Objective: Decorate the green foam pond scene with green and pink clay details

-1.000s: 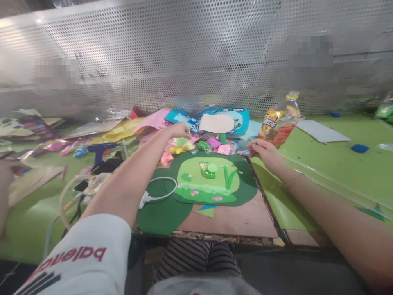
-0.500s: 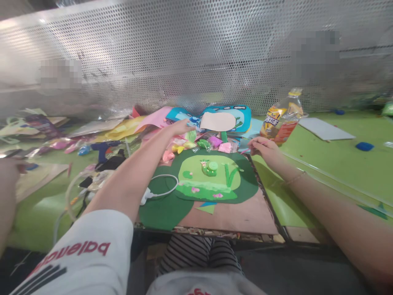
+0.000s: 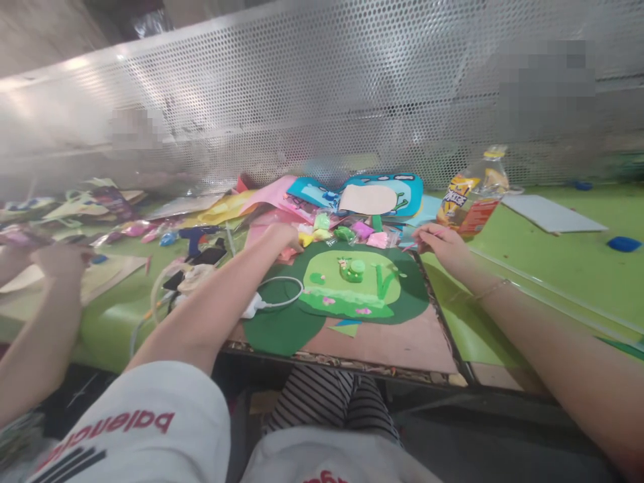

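Along the far side, you had a perforated metal screen [image 3: 312, 100] in front of you. To your right, a clear bottle [image 3: 475, 204] with a yellow-and-orange label stood on the green surface [image 3: 533, 268], near a flat white board [image 3: 553, 213]; a blue lump [image 3: 624, 243] lay farther right. To your left, you had a blue glue gun [image 3: 194, 241] and, just nearer, a dark flat object [image 3: 210, 256]. Beyond these, a yellow sheet [image 3: 216, 211] lay beside a pink sheet [image 3: 272, 192], left of a blue decorated card [image 3: 416, 191].
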Available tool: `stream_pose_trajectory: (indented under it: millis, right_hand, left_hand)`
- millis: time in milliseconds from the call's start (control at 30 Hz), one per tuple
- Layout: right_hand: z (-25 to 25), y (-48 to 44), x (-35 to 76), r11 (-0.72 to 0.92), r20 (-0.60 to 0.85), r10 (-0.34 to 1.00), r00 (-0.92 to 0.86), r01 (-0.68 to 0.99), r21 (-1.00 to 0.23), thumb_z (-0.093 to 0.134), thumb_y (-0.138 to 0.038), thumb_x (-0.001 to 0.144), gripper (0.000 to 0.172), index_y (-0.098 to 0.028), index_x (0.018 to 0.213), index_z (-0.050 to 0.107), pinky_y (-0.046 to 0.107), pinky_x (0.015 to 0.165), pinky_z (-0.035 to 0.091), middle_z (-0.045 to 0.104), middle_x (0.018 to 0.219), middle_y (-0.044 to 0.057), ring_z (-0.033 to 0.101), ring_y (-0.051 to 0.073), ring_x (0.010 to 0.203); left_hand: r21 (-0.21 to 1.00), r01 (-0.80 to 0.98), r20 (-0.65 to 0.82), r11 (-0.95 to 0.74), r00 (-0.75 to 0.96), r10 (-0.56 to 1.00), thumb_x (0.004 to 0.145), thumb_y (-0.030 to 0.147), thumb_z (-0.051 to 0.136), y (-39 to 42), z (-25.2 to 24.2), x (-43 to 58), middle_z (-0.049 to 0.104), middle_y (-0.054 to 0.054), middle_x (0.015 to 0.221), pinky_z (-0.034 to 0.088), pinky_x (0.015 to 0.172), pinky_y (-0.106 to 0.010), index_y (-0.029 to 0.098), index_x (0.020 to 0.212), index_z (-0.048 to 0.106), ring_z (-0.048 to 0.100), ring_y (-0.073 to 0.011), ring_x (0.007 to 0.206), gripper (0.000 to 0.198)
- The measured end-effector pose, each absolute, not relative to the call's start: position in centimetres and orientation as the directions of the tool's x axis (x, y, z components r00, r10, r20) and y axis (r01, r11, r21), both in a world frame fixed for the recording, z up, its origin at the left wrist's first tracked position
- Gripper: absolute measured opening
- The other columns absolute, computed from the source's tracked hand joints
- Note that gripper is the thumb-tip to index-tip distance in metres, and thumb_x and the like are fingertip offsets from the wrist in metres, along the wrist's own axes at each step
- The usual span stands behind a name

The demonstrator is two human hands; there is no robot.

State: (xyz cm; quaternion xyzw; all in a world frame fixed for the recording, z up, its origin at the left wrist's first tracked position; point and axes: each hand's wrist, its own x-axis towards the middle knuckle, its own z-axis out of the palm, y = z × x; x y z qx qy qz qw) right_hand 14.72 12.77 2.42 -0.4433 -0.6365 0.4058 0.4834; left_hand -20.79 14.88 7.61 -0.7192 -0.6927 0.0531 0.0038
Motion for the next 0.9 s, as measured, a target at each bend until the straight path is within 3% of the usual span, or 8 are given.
stream_pose_trajectory:
  millis: [133,300,367,467,600,667,733,900]
  right_hand:
    - [2.5,12.7,14.8,0.302,0.281,0.951,-0.132,0.191,-0.934,0.056,-0.027,0.077,0.012,-0.018,0.074,0.062,0.022,0.056,0.046,0.056,0.063,-0.001,0.052,0.009,0.054]
    - [2.5,12.6,14.8,0.314,0.291,0.949,-0.124,0.254,-0.915,0.056,-0.029,0.078,0.013,-0.018,0.074,0.062,0.023,0.056,0.046,0.055,0.065,-0.001,0.052,0.010,0.055]
    - [2.6,12.3,14.6,0.335,0.307,0.942,-0.136,0.292,-0.896,0.054,-0.031,0.080,0.016,-0.018,0.076,0.062,0.024,0.057,0.045,0.055,0.063,-0.001,0.052,0.011,0.055]
    - [2.9,11.4,13.9,0.460,0.405,0.887,-0.220,0.367,-0.808,0.045,-0.037,0.086,0.027,-0.019,0.080,0.064,0.027,0.064,0.045,0.059,0.070,0.002,0.054,0.013,0.063]
    - [3.7,9.4,12.2,0.733,0.604,0.679,-0.417,0.419,-0.536,0.036,-0.043,0.092,0.039,-0.021,0.089,0.068,0.037,0.090,0.039,0.064,0.091,0.007,0.056,0.020,0.092]
    - [4.0,8.4,11.3,0.803,0.621,0.596,-0.510,0.364,-0.472,0.033,-0.043,0.093,0.039,-0.021,0.101,0.064,0.037,0.088,0.040,0.064,0.093,0.008,0.056,0.020,0.094]
    - [4.1,7.6,10.6,0.823,0.598,0.559,-0.575,0.299,-0.483,0.029,-0.040,0.094,0.039,-0.020,0.106,0.060,0.035,0.080,0.044,0.063,0.087,0.008,0.057,0.018,0.085]
    - [4.3,6.6,10.0,0.796,0.606,0.604,-0.518,0.347,-0.496,0.029,-0.028,0.094,0.032,-0.019,0.106,0.057,0.031,0.070,0.045,0.061,0.084,0.006,0.054,0.015,0.073]
  left_hand:
    - [-0.190,0.975,-0.234,0.116,-0.159,0.959,0.088,0.036,0.053,13.1,7.2,-19.3,0.054,-0.009,0.115,0.050,0.083,-0.040,0.016,0.115,0.052,0.055,-0.0195,0.099,0.034]
    - [-0.222,0.965,-0.201,0.141,-0.187,0.962,0.088,0.037,0.053,10.3,9.3,-18.2,0.054,-0.008,0.114,0.049,0.084,-0.041,0.015,0.114,0.053,0.055,-0.0198,0.099,0.034]
    - [-0.199,0.973,-0.152,0.116,-0.147,0.977,0.085,0.036,0.058,8.8,10.5,-17.9,0.058,-0.008,0.105,0.049,0.082,-0.040,0.014,0.105,0.057,0.056,-0.0202,0.095,0.031]
    - [-0.113,0.994,-0.013,-0.003,0.001,1.000,0.067,0.026,0.067,6.2,11.8,-16.9,0.063,-0.011,0.085,0.046,0.074,-0.040,0.013,0.082,0.062,0.058,-0.0288,0.087,0.020]
    - [0.057,0.952,0.171,-0.301,0.288,0.942,0.066,0.026,0.058,4.0,11.7,-14.4,0.063,-0.005,0.094,0.044,0.071,-0.033,0.019,0.091,0.059,0.058,-0.0230,0.086,0.026]
    - [0.140,0.897,0.238,-0.420,0.381,0.894,0.066,0.025,0.056,3.8,10.9,-13.2,0.062,-0.003,0.097,0.044,0.071,-0.030,0.020,0.096,0.057,0.057,-0.0194,0.086,0.030]
    - [0.208,0.846,0.295,-0.491,0.425,0.856,0.065,0.022,0.055,4.1,9.9,-12.5,0.061,-0.003,0.096,0.043,0.072,-0.028,0.020,0.097,0.056,0.056,-0.0175,0.085,0.032]
    - [0.331,0.767,0.383,-0.550,0.423,0.821,0.063,0.016,0.054,4.9,7.6,-12.1,0.059,-0.002,0.096,0.043,0.074,-0.027,0.018,0.094,0.054,0.054,-0.0159,0.085,0.032]
